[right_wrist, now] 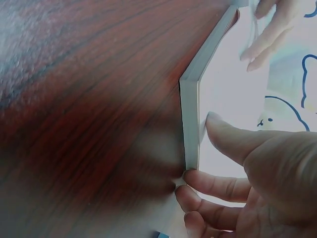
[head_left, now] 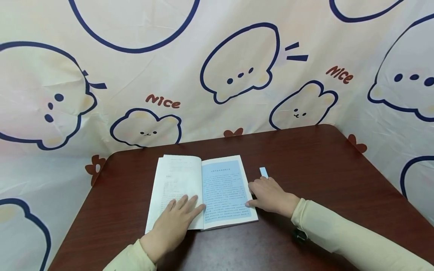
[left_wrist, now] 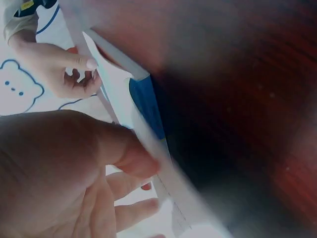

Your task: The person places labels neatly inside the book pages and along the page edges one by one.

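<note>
An open book [head_left: 223, 192] lies on the table, its right page printed with a pale blue panel and its left page white with lines of text. My left hand [head_left: 173, 226] rests on the lower part of the left page, fingers spread and thumb near the spine. At the book's right edge, my right hand [head_left: 269, 195] has its thumb on the page margin. In the right wrist view, the other fingers [right_wrist: 218, 186] curl against the side of the page block [right_wrist: 190, 124]. Just beyond that hand lies a small light-blue stick [head_left: 263, 172], partly hidden by the fingers.
The dark red-brown wooden table [head_left: 305, 158] extends around the book and has rounded far corners. A pale curtain [head_left: 217, 116] with cartoon outlines hangs along the far edge and both sides. A dark band [head_left: 300, 235] shows at the right sleeve.
</note>
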`<state>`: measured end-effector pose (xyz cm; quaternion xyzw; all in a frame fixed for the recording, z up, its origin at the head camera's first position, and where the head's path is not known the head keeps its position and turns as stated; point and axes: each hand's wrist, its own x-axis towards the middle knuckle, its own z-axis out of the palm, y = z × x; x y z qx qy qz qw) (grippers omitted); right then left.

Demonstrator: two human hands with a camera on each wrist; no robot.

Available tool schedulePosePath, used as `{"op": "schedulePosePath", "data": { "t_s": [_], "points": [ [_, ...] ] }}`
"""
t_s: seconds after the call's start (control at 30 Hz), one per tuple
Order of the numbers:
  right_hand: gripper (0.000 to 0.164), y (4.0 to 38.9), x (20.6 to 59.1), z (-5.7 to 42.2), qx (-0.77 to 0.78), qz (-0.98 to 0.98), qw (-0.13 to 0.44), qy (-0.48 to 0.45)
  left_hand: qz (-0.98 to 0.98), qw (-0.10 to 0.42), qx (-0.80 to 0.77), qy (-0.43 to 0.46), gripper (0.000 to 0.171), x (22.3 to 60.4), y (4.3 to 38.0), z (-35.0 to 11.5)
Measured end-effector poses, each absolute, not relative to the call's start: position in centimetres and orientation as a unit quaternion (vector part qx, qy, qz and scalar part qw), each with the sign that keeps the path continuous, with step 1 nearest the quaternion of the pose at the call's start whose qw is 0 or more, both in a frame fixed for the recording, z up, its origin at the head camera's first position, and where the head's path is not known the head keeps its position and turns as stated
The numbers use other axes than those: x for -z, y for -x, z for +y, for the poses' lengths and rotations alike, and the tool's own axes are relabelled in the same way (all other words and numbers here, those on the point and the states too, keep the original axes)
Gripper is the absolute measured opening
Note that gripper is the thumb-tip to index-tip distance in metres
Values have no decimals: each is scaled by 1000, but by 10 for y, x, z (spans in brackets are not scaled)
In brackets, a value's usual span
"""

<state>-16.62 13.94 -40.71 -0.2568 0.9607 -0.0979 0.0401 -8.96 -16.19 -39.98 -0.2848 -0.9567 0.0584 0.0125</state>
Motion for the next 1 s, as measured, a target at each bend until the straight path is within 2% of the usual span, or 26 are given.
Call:
{"op": "schedulePosePath", "data": {
  "t_s": [0.1, 0.27, 0.57, 0.83, 1.0],
  "points": [
    [31, 166, 406, 140, 99, 959, 38, 263, -962, -21, -17, 273, 54, 395, 92, -160],
    [31, 167, 405, 140, 98, 959, 38, 263, -961, -31, 13, 274, 41, 390, 102, -157],
    [31, 171, 406, 137, 114, 960, 54, 249, -968, 2, 1, 253, 59, 399, 137, -143],
    [27, 172, 410, 138, 146, 958, 71, 238, -977, -34, -15, 212, 85, 411, 163, -141],
    [30, 174, 410, 138, 148, 959, 77, 229, -973, -6, -44, 227, 90, 412, 167, -145]
  ]
}}
